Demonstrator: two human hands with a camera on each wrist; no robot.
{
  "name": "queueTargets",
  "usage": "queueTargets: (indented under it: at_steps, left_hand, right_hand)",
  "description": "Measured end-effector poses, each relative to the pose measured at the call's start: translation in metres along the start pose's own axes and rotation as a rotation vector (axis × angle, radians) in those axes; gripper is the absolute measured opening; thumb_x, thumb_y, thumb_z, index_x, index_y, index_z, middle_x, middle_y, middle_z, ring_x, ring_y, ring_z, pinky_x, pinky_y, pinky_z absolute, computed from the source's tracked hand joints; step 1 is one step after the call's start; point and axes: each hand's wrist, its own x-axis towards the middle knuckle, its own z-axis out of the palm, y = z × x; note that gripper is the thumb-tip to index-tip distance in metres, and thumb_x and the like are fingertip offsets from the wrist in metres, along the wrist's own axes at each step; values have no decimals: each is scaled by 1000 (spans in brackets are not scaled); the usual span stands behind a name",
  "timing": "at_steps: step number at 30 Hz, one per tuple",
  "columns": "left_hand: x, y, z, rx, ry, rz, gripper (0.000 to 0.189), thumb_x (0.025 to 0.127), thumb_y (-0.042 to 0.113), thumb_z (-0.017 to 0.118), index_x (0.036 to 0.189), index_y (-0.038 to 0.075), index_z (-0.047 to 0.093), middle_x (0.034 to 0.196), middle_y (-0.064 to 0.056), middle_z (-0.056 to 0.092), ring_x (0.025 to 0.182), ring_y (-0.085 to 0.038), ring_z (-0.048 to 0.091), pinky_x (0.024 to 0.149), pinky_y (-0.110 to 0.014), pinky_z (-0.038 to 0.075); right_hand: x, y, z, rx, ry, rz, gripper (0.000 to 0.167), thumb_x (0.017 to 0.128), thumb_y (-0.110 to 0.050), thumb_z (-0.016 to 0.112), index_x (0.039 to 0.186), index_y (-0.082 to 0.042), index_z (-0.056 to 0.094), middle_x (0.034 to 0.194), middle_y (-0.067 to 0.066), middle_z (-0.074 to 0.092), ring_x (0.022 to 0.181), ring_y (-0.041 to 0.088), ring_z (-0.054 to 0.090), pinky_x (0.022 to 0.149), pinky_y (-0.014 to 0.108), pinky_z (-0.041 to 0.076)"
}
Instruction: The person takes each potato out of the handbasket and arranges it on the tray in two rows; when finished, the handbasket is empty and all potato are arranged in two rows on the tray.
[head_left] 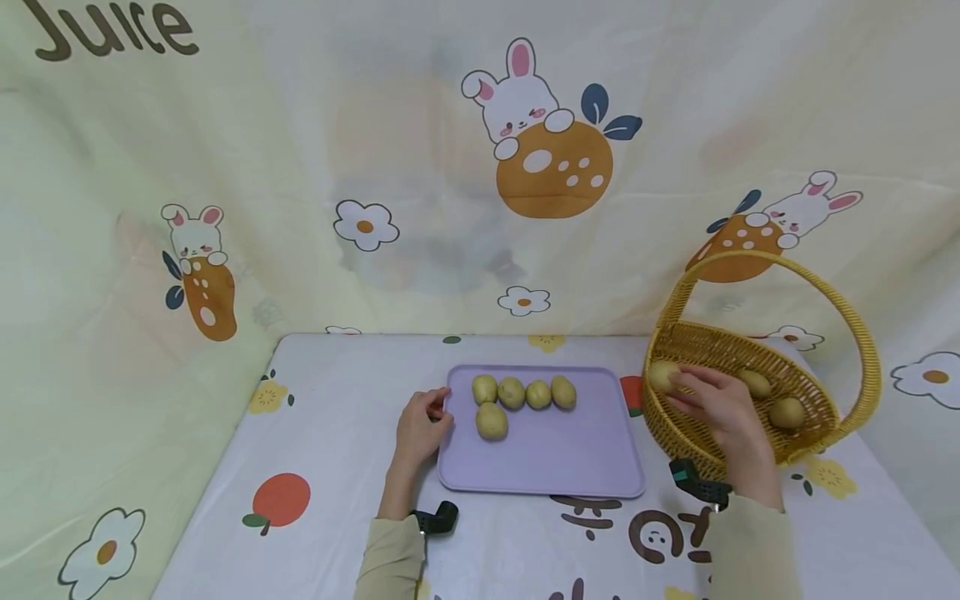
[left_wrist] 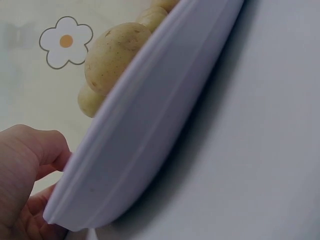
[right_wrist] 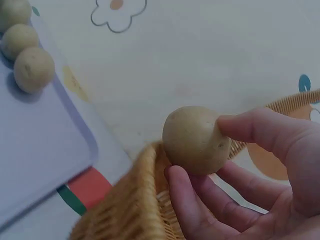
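Observation:
My right hand [head_left: 723, 408] holds a round potato [right_wrist: 195, 140] between thumb and fingertips, above the left rim of a yellow wicker basket [head_left: 862, 375]. Two more potatoes, one an oval potato [head_left: 754, 383] and the other a rounder potato [head_left: 787, 412], lie inside the basket. At the left edge of a lilac tray [head_left: 562, 458], my left hand [head_left: 422, 425] grips the rim with bent fingers; part of those fingers is hidden behind the rim in the left wrist view. Several potatoes sit on the tray, in a row along its back, with a single potato [head_left: 492, 422] in front at the left.
The basket's tall arched handle [head_left: 825, 287] rises over it at the right. A printed cloth [head_left: 337, 400] covers the table, and a rabbit-patterned curtain [head_left: 420, 150] hangs behind. Small black cameras are strapped to both wrists.

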Motion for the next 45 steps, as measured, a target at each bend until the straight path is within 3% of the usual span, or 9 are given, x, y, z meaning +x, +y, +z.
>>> queueTargets:
  at_steps: [8, 12, 20, 27, 35, 45]
  left_hand:
    - [-1, 1, -1, -5, 7, 16, 41, 76, 4, 66, 116, 2, 71, 89, -8, 61, 76, -18, 61, 74, -35, 47]
    - [-1, 0, -1, 2, 9, 15, 41, 75, 4, 66, 116, 2, 71, 89, -7, 61, 76, -17, 60, 74, -34, 47]
    - [0, 0, -1, -4, 3, 9, 41, 76, 4, 66, 117, 3, 70, 90, -7, 61, 76, -18, 60, 73, -34, 46]
    - [0, 1, -1, -1, 8, 6, 41, 77, 4, 66, 117, 3, 71, 90, -8, 61, 76, -18, 61, 73, -34, 47]
    - [0, 3, -2, -12, 5, -10, 41, 76, 4, 65, 117, 2, 71, 91, -8, 61, 76, -18, 61, 73, -34, 47]
    - [0, 3, -1, -17, 2, -20, 41, 77, 3, 65, 117, 2, 70, 91, -8, 60, 76, -18, 60, 73, -34, 46]
  right_hand:
    - [-5, -2, 17, -10, -29, -50, 64, 92, -15, 68, 142, 11, 37, 93, -9, 65, 83, 8, 68, 76, 27, 55]
    - [-7, -4, 26, -8, -32, -42, 67, 92, -17, 69, 143, 11, 35, 94, -9, 65, 84, 8, 68, 76, 25, 55]
    - [-6, -2, 52, -57, -17, -39, 58, 91, -17, 70, 137, 9, 46, 95, -6, 63, 82, 8, 68, 75, 26, 55]
    - [-4, 10, 75, 24, -86, -45, 35, 91, -7, 67, 122, 7, 57, 90, -2, 70, 79, 14, 71, 72, 27, 56]
    - [-4, 30, 100, -55, -122, -36, 51, 91, -5, 67, 133, 17, 47, 91, -3, 71, 79, 12, 70, 73, 30, 57]
    - [-4, 55, 128, -117, -140, -27, 48, 90, -6, 68, 130, 14, 52, 94, 1, 70, 75, 9, 68, 68, 27, 56]
